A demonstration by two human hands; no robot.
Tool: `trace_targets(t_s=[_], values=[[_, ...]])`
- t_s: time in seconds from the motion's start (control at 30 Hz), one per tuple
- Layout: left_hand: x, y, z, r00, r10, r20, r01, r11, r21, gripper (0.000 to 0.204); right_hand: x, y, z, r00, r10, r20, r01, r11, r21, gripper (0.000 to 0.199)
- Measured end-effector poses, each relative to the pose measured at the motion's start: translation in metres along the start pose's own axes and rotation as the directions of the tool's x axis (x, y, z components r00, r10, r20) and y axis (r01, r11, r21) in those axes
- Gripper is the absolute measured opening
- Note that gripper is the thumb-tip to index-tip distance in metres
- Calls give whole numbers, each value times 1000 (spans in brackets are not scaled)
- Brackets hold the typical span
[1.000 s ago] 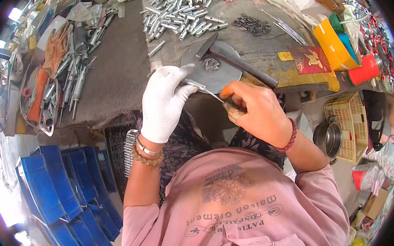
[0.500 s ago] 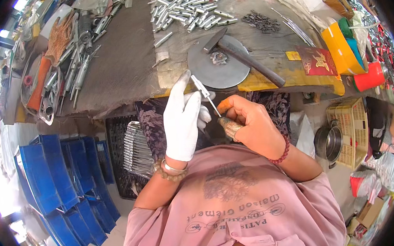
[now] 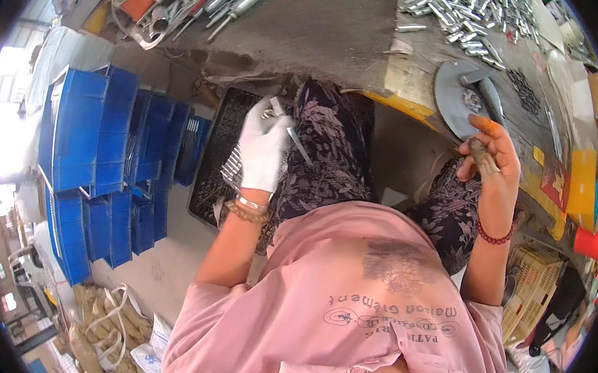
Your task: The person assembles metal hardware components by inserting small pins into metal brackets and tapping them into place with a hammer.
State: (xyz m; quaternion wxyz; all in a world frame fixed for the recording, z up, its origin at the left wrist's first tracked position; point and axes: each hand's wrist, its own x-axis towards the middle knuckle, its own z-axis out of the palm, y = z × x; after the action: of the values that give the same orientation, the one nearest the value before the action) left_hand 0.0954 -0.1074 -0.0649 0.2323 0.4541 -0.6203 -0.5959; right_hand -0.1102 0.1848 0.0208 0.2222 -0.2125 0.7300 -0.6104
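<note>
My left hand, in a white glove, is closed around a silver metal rod. The rod has a thicker tubular upper end and a thin shaft slanting down over my patterned trousers. Behind and below the glove, a stack of similar metal rods lies in a black plastic crate, partly hidden by the hand. My bare right hand is raised beside the bench, its fingers loosely bent and apart. A worn cover wraps its thumb, and nothing shows between the fingers. Just beyond it, a hammer rests on a round grey metal plate.
A pile of short silver tubes covers the far right of the workbench, with small dark pins near the plate. Tools lie at the far left. Blue stacked bins stand at left; a yellow crate sits at right.
The view has turned left. My hands have separated: the left has carried the rod over to the black crate, while the right has let go of the thin end and moved right.
</note>
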Motion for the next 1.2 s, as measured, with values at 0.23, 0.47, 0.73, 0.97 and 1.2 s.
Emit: trace_targets(t_s=[0.23, 0.47, 0.73, 0.97, 1.2], values=[[56, -190, -115, 951, -150, -270, 217, 947, 239, 62, 2, 12, 3, 999, -24, -23, 25, 999, 25, 43], [71, -202, -104, 940, -155, -303, 231, 944, 235, 59, 2, 12, 5, 999, -20, -37, 20, 1000, 3, 39], [80, -188, -97, 975, -26, -220, 123, 889, 442, 55, 0, 10, 5, 998, -31, -62, 30, 1000, -3, 38], [99, -133, -109, 791, 443, -422, -178, 827, 534, 31, -2, 2, 9, 1000, 25, -13, -24, 997, 76, 32], [62, 106, 20, 520, 849, 94, -791, 437, 429, 17, -1, -4, 2, 997, 74, 33, -78, 983, 164, 42]])
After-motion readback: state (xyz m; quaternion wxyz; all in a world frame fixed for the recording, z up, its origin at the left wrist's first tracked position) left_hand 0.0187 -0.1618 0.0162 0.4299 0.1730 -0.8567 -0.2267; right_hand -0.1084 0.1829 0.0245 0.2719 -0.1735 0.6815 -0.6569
